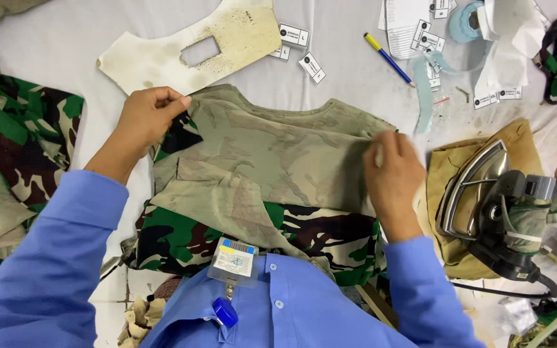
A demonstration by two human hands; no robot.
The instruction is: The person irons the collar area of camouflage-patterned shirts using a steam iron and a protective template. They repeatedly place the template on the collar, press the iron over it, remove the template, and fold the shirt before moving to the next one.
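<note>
left hand (148,119) pinches camouflage garment (272,161) corner | right hand (391,174) fingers pinch opposite edge | risk: iron (485,193) beside garment scorches sleeve

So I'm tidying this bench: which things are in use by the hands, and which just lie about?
In use:
left hand pinching the camouflage garment
right hand pressing its other edge

Lying about:
iron on its tan pad
cardboard template
pencil
paper tags
tape roll
</note>
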